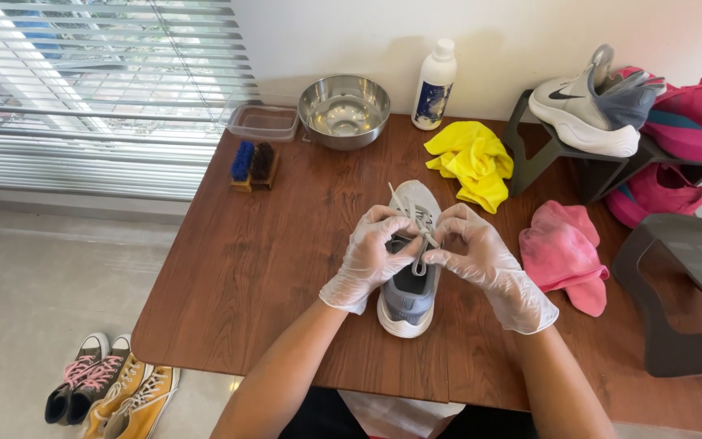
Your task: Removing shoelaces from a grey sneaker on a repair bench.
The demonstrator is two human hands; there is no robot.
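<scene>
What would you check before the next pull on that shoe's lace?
1. Both hands on the lace: ok. The left hand and right hand pinch the lace over the shoe.
2. Shoe steady: ok, it rests flat on the table, toe away from the person.
3. Gloves whole: cannot tell; no tear shows.
4. Room around the shoe: ok. The pink cloth and yellow cloth lie apart from it.
5. Lace end loose: ok, one end sticks up past the left fingers.
6. Bowl out of elbow range: ok, at the far edge.
</scene>
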